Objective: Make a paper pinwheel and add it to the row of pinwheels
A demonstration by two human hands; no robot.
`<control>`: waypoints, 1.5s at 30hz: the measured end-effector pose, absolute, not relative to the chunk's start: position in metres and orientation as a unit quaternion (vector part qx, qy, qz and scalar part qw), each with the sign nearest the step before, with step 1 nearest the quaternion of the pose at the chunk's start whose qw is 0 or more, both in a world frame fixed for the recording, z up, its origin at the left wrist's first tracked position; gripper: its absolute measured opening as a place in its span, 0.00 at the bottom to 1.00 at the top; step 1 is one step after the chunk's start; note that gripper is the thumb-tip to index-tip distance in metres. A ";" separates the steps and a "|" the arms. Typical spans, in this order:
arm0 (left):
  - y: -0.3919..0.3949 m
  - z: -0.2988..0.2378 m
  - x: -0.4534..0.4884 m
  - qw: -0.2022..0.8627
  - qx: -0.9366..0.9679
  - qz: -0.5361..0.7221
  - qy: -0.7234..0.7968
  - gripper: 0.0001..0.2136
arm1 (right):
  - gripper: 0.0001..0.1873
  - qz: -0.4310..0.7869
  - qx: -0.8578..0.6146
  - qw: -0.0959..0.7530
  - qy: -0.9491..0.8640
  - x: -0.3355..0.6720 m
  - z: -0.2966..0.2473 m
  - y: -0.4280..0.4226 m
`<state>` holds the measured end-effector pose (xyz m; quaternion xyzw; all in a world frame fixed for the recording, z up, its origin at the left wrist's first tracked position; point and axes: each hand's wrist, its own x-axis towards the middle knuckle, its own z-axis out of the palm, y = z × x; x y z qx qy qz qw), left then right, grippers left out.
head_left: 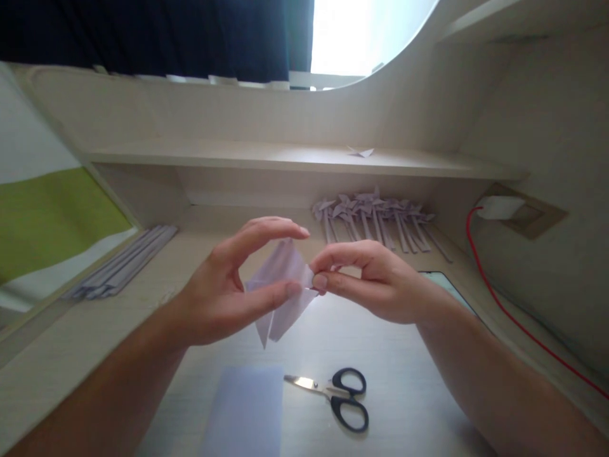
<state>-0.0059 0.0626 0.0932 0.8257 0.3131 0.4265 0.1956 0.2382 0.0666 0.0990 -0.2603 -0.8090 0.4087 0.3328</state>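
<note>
A piece of folded pale paper (285,293) with pointed flaps is held up above the middle of the desk. My left hand (223,279) curves around it from the left, thumb lying on its near face and fingers arched over the top. At the paper's right corner, my right hand (366,279) pinches between thumb and forefinger. Whether anything else small sits inside that pinch is hidden. Below the hands, black-handled scissors (335,397) lie on the desk with their blades almost together, just right of a flat sheet of paper (245,412).
Several paper pinwheels (371,206) on paper sticks lie at the back right. Rolled paper sticks (126,263) are stacked at the left. A paper scrap (364,152) rests on the shelf (238,155). A phone or tablet (450,285) lies behind my right forearm; a red cable (504,298) hangs at the right.
</note>
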 end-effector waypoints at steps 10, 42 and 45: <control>0.066 0.102 -0.006 0.242 0.805 0.343 0.420 0.07 | 0.07 0.331 -0.297 0.344 -0.827 0.236 0.095 0.069; 0.049 0.098 0.006 0.271 0.760 0.419 0.417 0.03 | 0.08 0.370 -0.340 0.442 -0.743 0.221 0.088 0.053; 0.049 0.097 0.007 0.289 0.750 0.430 0.411 0.04 | 0.08 0.352 -0.355 0.437 -0.748 0.220 0.088 0.051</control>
